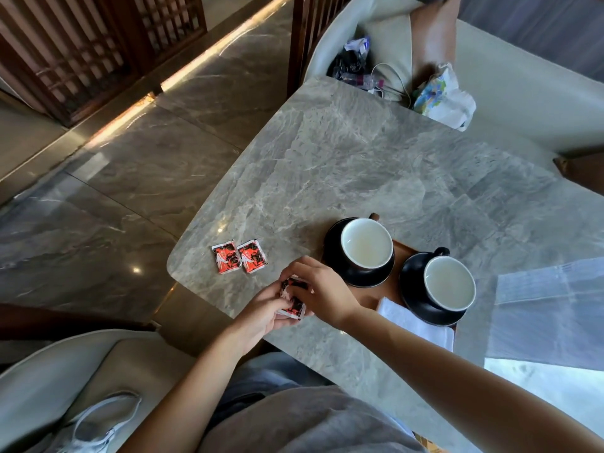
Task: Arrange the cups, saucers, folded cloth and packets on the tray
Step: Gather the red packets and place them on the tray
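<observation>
Two black cups with white insides stand on black saucers on the wooden tray (376, 295): the far cup (366, 242) at the tray's left and the near cup (449, 287) at its right. A folded white cloth (413, 323) lies on the tray's near side, partly under the near saucer. My left hand (261, 317) and my right hand (322, 291) meet just left of the tray, both pinching a small bundle of red and black packets (292, 300). Two more packets (238, 259) lie flat on the marble table (359, 165) to the left.
The table's rounded left edge is close to the loose packets. A pale paper sheet (552, 308) lies right of the tray. Beyond the far table edge, a cushioned seat holds cables, bags and wrappers (438, 93). A person's leg shows at the top. My lap sits below the near edge.
</observation>
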